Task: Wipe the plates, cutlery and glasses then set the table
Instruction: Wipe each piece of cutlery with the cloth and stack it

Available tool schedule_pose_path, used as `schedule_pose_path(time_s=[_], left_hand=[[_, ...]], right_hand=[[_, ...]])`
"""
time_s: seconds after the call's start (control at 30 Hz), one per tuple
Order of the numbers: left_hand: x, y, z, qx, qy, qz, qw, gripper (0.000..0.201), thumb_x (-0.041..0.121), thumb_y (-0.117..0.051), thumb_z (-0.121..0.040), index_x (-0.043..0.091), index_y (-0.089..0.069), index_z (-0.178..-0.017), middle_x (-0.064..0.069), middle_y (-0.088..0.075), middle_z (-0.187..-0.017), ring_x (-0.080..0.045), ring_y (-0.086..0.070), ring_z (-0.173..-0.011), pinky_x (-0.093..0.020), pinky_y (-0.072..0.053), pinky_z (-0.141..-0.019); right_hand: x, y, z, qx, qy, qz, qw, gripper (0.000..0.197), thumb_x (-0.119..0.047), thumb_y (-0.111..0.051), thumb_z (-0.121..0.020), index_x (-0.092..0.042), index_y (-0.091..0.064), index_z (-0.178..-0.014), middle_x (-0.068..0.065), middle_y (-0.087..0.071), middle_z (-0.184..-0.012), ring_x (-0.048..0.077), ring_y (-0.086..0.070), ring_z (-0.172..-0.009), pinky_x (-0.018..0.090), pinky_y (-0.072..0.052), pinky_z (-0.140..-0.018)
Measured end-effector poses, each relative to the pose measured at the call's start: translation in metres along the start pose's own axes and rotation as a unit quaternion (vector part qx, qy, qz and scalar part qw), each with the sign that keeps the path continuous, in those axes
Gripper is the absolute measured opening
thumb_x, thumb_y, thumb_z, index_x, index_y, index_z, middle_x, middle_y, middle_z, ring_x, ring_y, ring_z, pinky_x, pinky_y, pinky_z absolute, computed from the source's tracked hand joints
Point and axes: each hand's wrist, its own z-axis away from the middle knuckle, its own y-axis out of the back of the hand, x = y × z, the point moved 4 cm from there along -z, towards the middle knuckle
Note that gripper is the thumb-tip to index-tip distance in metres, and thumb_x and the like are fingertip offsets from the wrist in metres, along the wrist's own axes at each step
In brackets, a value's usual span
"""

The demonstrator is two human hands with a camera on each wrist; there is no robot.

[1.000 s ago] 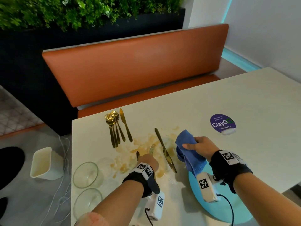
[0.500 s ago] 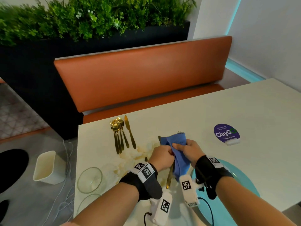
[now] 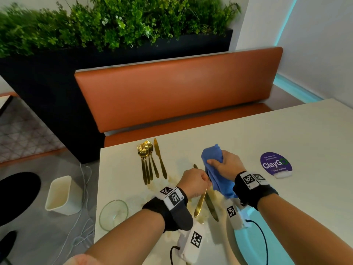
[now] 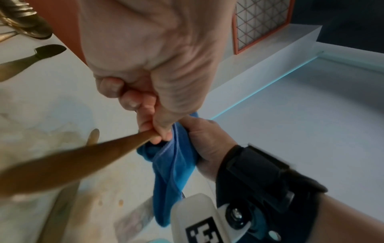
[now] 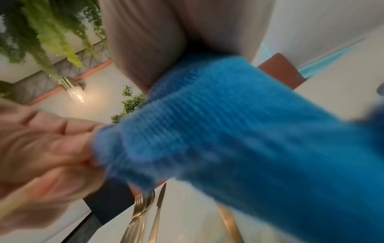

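My left hand (image 3: 193, 182) grips the handle of a gold fork (image 3: 200, 203), lifted off the table. My right hand (image 3: 225, 165) grips a blue cloth (image 3: 212, 159) that is wrapped around the fork's head, which is hidden. The left wrist view shows the handle (image 4: 72, 157) running from my fist into the cloth (image 4: 170, 164). A gold knife (image 3: 211, 207) lies on the smeared tabletop under the hands. Clean-looking gold cutlery (image 3: 147, 161) lies in a row at the far left. A teal plate (image 3: 254, 236) is under my right wrist. A glass (image 3: 113, 214) stands at the left edge.
Yellowish smears (image 3: 168, 182) cover the table around the knife. A purple sticker (image 3: 275, 163) is on the table to the right. An orange bench (image 3: 172, 92) runs behind the table. A white bin (image 3: 61, 194) and cables are on the floor to the left.
My left hand lifted the fork off the table and my right hand brought the cloth over its head. The cloth has since slid farther along the fork, away from me.
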Motion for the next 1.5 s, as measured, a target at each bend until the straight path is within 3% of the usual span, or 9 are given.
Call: schedule_pose_path(time_s=[0.17, 0.43, 0.6, 0.77, 0.9, 1.0, 1.17, 1.37, 1.5], left_hand=[[-0.021, 0.009, -0.003, 0.057, 0.031, 0.036, 0.997, 0.018, 0.02, -0.057, -0.091, 0.009, -0.07, -0.097, -0.005, -0.069, -0.106, -0.019, -0.061, -0.104, -0.026, -0.046, -0.088], [-0.003, 0.033, -0.02, 0.141, -0.013, 0.048, 0.989, 0.021, 0.015, -0.045, -0.093, 0.009, -0.066, -0.096, -0.009, -0.068, -0.1, -0.025, -0.061, -0.095, -0.025, -0.04, -0.074], [0.005, 0.029, -0.021, 0.141, -0.04, 0.068, 0.987, 0.021, 0.013, -0.044, -0.093, 0.006, -0.065, -0.091, -0.011, -0.067, -0.092, -0.019, -0.052, -0.075, -0.024, -0.035, -0.065], [-0.006, 0.018, -0.018, 0.106, 0.019, 0.23, 0.967, 0.025, 0.027, -0.053, -0.082, 0.008, -0.068, -0.075, -0.013, -0.067, -0.082, -0.027, -0.059, -0.079, -0.043, -0.05, -0.085], [-0.015, 0.002, -0.011, 0.04, 0.052, 0.269, 0.961, 0.026, 0.019, -0.059, -0.088, 0.018, -0.064, -0.062, -0.001, -0.066, -0.072, -0.018, -0.061, -0.078, -0.028, -0.051, -0.082], [-0.011, 0.006, -0.011, 0.063, 0.05, 0.301, 0.95, 0.029, 0.003, -0.055, -0.088, 0.01, -0.057, -0.06, 0.001, -0.056, -0.061, -0.015, -0.051, -0.064, -0.024, -0.045, -0.064], [-0.012, 0.001, -0.021, 0.108, 0.043, 0.21, 0.971, 0.025, 0.009, -0.045, -0.092, 0.001, -0.069, -0.09, -0.018, -0.067, -0.094, -0.031, -0.061, -0.091, -0.035, -0.048, -0.082], [-0.016, 0.004, -0.019, 0.022, 0.032, 0.053, 0.998, 0.025, 0.018, -0.054, -0.09, 0.002, -0.073, -0.088, -0.012, -0.072, -0.094, -0.028, -0.063, -0.096, -0.034, -0.049, -0.088], [-0.028, 0.048, -0.031, 0.157, 0.062, 0.097, 0.981, 0.023, 0.031, -0.057, -0.091, 0.016, -0.071, -0.101, -0.001, -0.07, -0.107, -0.019, -0.061, -0.105, -0.029, -0.045, -0.093]], right_hand=[[0.015, 0.04, -0.011, 0.109, -0.062, -0.147, 0.981, 0.036, -0.039, -0.053, -0.091, -0.005, -0.056, -0.081, 0.021, -0.065, -0.097, 0.031, -0.056, -0.086, 0.037, -0.043, -0.079], [-0.002, -0.023, 0.012, -0.123, -0.053, -0.285, 0.949, 0.03, -0.037, -0.051, -0.092, -0.012, -0.067, -0.091, 0.008, -0.067, -0.099, 0.024, -0.062, -0.095, 0.034, -0.047, -0.087], [-0.01, -0.016, 0.0, -0.033, -0.066, -0.382, 0.921, 0.019, -0.023, -0.06, -0.089, -0.011, -0.067, -0.077, 0.009, -0.068, -0.082, 0.028, -0.061, -0.084, 0.042, -0.049, -0.086], [-0.012, 0.004, -0.015, 0.045, -0.091, -0.407, 0.908, 0.02, -0.024, -0.06, -0.089, -0.011, -0.062, -0.073, 0.019, -0.066, -0.094, 0.031, -0.06, -0.088, 0.046, -0.048, -0.091], [-0.011, 0.021, -0.025, 0.066, -0.093, -0.473, 0.874, 0.018, -0.026, -0.059, -0.09, -0.01, -0.061, -0.082, 0.018, -0.063, -0.104, 0.033, -0.059, -0.097, 0.048, -0.048, -0.095], [-0.015, 0.016, -0.021, 0.051, -0.075, -0.412, 0.907, 0.027, -0.026, -0.061, -0.088, 0.001, -0.064, -0.092, 0.025, -0.065, -0.106, 0.035, -0.061, -0.095, 0.049, -0.049, -0.094], [-0.008, -0.016, 0.001, -0.048, -0.057, -0.296, 0.952, 0.018, -0.023, -0.063, -0.087, -0.006, -0.065, -0.08, 0.012, -0.068, -0.081, 0.031, -0.063, -0.085, 0.039, -0.051, -0.081], [0.01, -0.017, -0.003, -0.066, -0.039, -0.163, 0.984, 0.029, -0.027, -0.057, -0.091, -0.004, -0.056, -0.074, 0.018, -0.059, -0.078, 0.024, -0.051, -0.072, 0.031, -0.04, -0.066], [0.013, -0.025, -0.002, -0.088, -0.036, -0.127, 0.987, 0.024, -0.025, -0.058, -0.09, -0.007, -0.05, -0.077, 0.015, -0.052, -0.076, 0.02, -0.045, -0.07, 0.029, -0.035, -0.063]])
